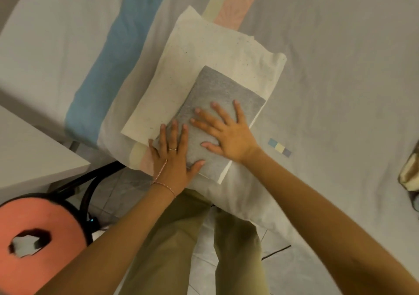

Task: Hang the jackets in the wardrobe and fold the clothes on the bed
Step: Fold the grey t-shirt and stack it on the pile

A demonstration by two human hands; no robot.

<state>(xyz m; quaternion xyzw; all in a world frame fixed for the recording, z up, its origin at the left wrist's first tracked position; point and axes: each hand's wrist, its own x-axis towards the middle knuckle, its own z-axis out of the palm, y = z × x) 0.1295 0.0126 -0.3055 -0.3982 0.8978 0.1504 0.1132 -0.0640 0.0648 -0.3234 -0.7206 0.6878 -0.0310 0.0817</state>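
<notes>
Neither hand grips anything: left hand (172, 158) and right hand (226, 136) both lie flat, fingers straight and spread, palms pressing down on the folded grey garment (217, 90). Left hand covers the near left corner, thumb along the near edge; right hand sits just beside it, further onto the middle, fingertips pointing to the far end. Grey garment is a neat rectangle, stacked on a larger folded cream speckled garment (204, 52); both rest on a white pillow (240, 206) at the near edge of the bed (340, 67), pillow corner appearing to overhang toward the person's legs. No jacket and no wardrobe in view. Reads as the smoothing step that finishes a fold, stack two items high. Risks from here, as judgement: pillow is soft and sits at the bed edge, so uneven pressure on the near side could tip the stack toward the floor; grey piece is offset toward the near right corner of the cream one, so a sideways sweep of the palms could slide it off or drag open the top fold; fabric clinging to lifted palms could ruffle the edge. Red stool (38, 226) and white table (34, 149) stand close at the left, near the left forearm, a possible bump on pulling back. Yellowish item (411, 172) at far right edge, too cropped to identify
</notes>
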